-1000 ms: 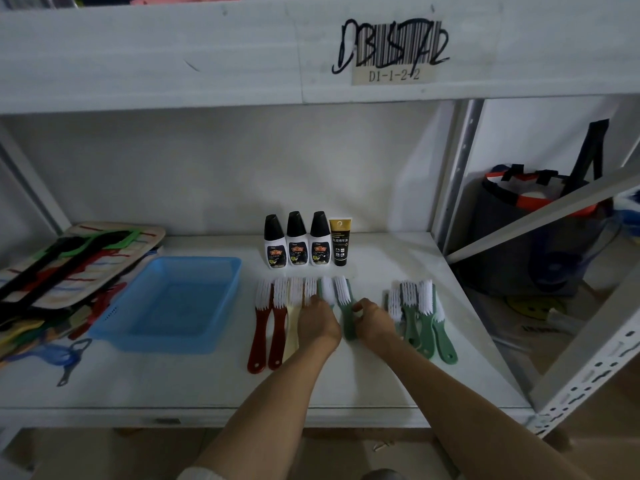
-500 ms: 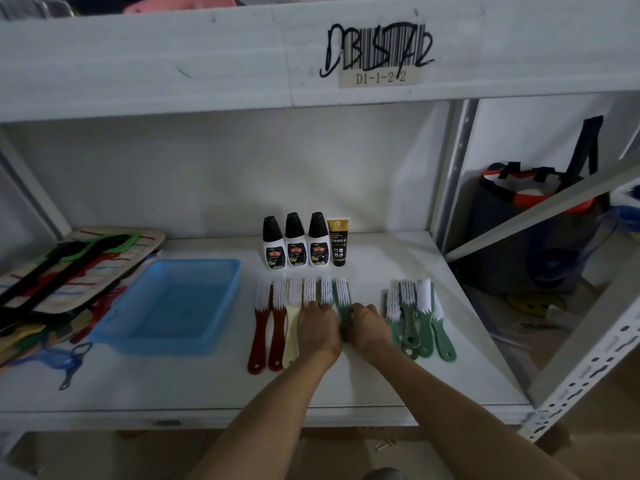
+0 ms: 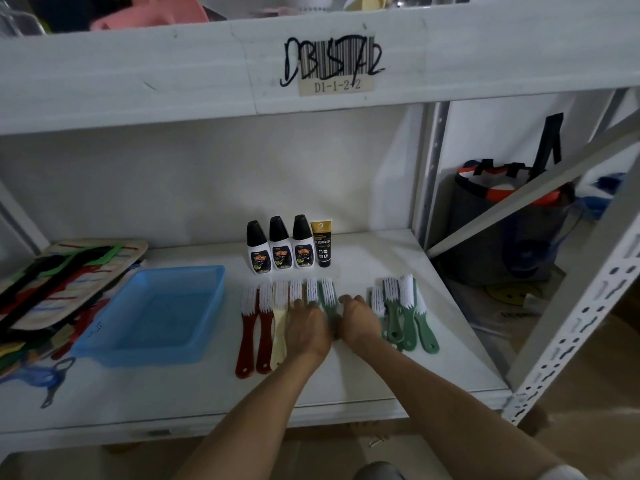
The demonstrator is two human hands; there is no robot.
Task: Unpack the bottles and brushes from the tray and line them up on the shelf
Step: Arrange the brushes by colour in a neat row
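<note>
Blue plastic tray, lower left of centre in the frame, emptied and parked flat on the shelf, so unpacking looks done and only the lining-up is left. Behind, near the middle of the frame against the back wall: three white bottles with black caps, upright, shoulder to shoulder, with a black and gold tube just beside the rightmost one. Stood upright with labels forward, probably so each reads at a glance.

In front of them, brushes laid flat, bristles toward the wall and handles toward the shelf edge. Sorted by colour: two red brushes at the left end, cream brushes next, then one green brush between the two hands. Further right of centre, well apart from that row, a looser cluster of green brushes, overlapping and slightly fanned, judged not yet squared up.

Left hand palm down over the cream handles, fingers spread and flat, pressing rather than gripping, likely to keep the row from sliding. Right hand knuckles up beside the lone green brush, fingers curled loosely; cannot tell whether closed on its handle, since that part is hidden.

Next, probably: closing the gap to the right-hand cluster.
</note>
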